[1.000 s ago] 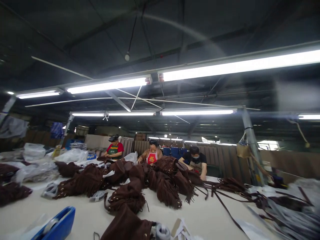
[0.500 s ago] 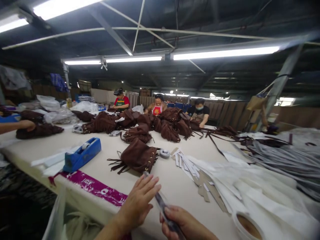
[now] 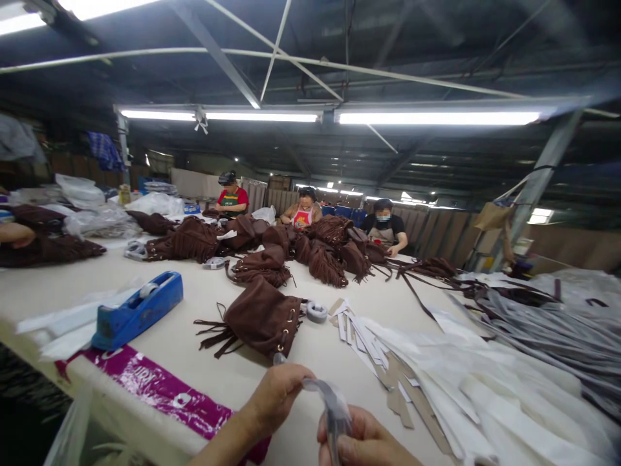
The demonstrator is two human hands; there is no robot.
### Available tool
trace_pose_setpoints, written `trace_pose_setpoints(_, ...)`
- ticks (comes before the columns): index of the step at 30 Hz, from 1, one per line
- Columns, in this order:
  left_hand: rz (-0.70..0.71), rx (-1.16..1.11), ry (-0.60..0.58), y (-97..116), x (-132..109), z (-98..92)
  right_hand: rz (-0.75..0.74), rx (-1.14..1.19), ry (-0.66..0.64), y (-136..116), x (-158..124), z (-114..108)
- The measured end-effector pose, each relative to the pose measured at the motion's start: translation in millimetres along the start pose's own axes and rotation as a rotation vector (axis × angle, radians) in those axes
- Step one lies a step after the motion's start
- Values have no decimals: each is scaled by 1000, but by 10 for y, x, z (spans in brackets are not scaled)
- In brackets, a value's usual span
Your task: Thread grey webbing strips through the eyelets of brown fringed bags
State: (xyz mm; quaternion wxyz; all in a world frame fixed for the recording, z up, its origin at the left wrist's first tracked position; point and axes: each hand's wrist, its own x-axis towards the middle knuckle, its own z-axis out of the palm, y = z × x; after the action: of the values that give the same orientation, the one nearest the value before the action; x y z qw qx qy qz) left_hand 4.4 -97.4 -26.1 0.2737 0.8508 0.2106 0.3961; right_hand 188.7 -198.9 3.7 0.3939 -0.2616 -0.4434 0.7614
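Note:
A strap in grey, glossy wrapping (image 3: 330, 402) runs between my hands and bends in an arch. My left hand (image 3: 281, 393) is closed around its upper part, near the brown bag. Lower down, my right hand (image 3: 363, 437) pinches the strap between thumb and fingers. Just beyond my left hand lies a dark brown fringed bag (image 3: 262, 316) with metal eyelets along its opening. The strap's wrapped end reaches toward that bag, but whether they are joined is hidden. Beside the bag's opening sits a small grey wrapped coil (image 3: 316, 312).
A blue tape dispenser (image 3: 138, 314) and a purple printed plastic strip (image 3: 160, 388) lie to the left. Paper and card strips (image 3: 361, 340) and white sheets (image 3: 490, 382) cover the right. Brown bags (image 3: 330, 255) are heaped behind; three co-workers sit beyond. Another person's hand (image 3: 17, 234) is far left.
My left hand has gone from flat with fingers outstretched to closed around the strap. The strap, straight before, now bends between my hands. The view has shifted slightly.

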Motion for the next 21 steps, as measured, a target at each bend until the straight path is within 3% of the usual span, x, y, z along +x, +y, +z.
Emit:
trace_pose_setpoints(3,-109,-169,60,8,54,38,-189,26,167,-124,228,106)
trace_pose_setpoints(6,-126,-256,141,-35,148,54,-349,-25,382,-271,516,145)
trace_pose_setpoints(9,-137,-436,131,-93,276,29,-485,-105,492,-354,798,44)
trace_pose_setpoints(12,-191,-703,65,-161,394,-6,-575,-423,516,-362,1015,-183)
trace_pose_setpoints(15,-332,-871,21,-243,468,-20,-677,-972,457,-363,1138,-448)
trace_pose_setpoints(18,-465,-971,2,-311,501,-6,-867,-1531,236,-396,1184,-665)
trace_pose_setpoints(21,-562,-1031,-8,-352,525,8,-1006,-1938,62,-453,1185,-807)
